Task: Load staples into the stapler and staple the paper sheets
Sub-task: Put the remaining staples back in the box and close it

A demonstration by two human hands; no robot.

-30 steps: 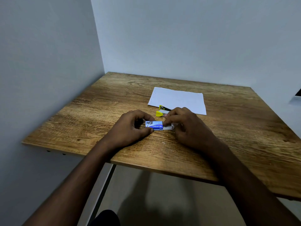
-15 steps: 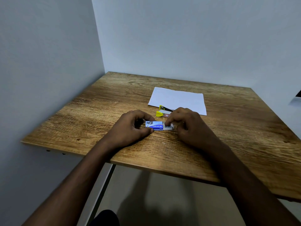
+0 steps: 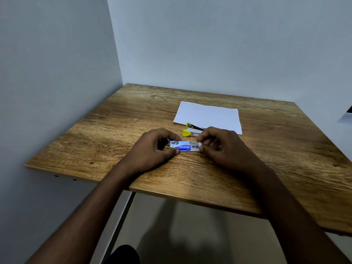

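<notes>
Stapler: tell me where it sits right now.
The yellow stapler lies mid-table, at the paper sheets' near edge, just beyond the right hand.

The surface (image 3: 114, 130) stood pushed into the corner of the room, walls along its left and far edges. Paper sheets (image 3: 208, 116) lay flat toward the far edge, about midway across. Just before them, overlapping their near edge, lay the stapler (image 3: 191, 130). Nearer the front edge the staple box (image 3: 181, 146) rested on the surface, its inner tray (image 3: 196, 146) slid out to the right. The left hand (image 3: 152, 149) held the box's left end; the right hand (image 3: 222, 147) pinched at the tray's right end, partly covering the stapler behind it.
</notes>
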